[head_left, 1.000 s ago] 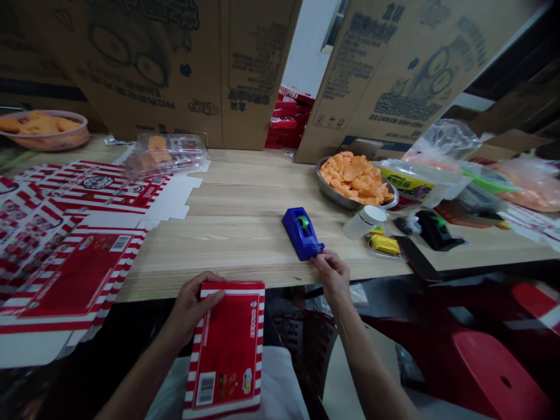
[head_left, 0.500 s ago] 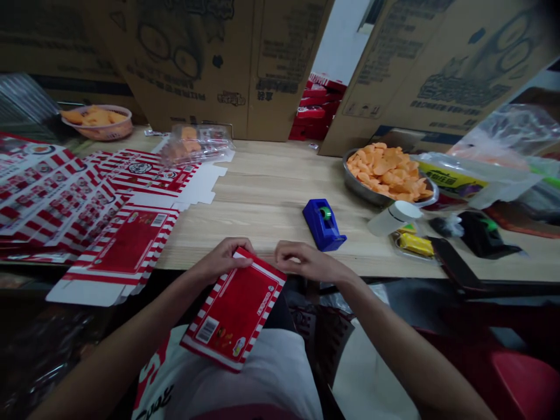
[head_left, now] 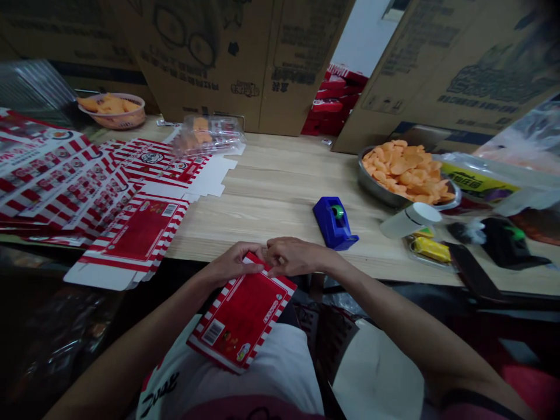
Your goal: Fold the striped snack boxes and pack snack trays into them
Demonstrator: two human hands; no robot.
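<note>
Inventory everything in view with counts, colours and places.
Striped box: one, red and white, front centre
Flat cartons: several, red and white, left
Table: one, pale wood, centre
Tape dispenser: one, blue, centre right
Second dispenser: one, black, far right
Bowl: one, silver, right
Basket: one, pink, back left
Pieces: many, orange, in bowl and basket
Bottle: one, white, before bowl
Packet: at least one, yellow, beside bottle
Clear packs: count unclear, transparent, back left
Cardboard panels: at least two, brown, back
Stacked boxes: several, red, between panels
Left hand: one, bare, holding striped box
Right hand: one, bare, at box's top
</note>
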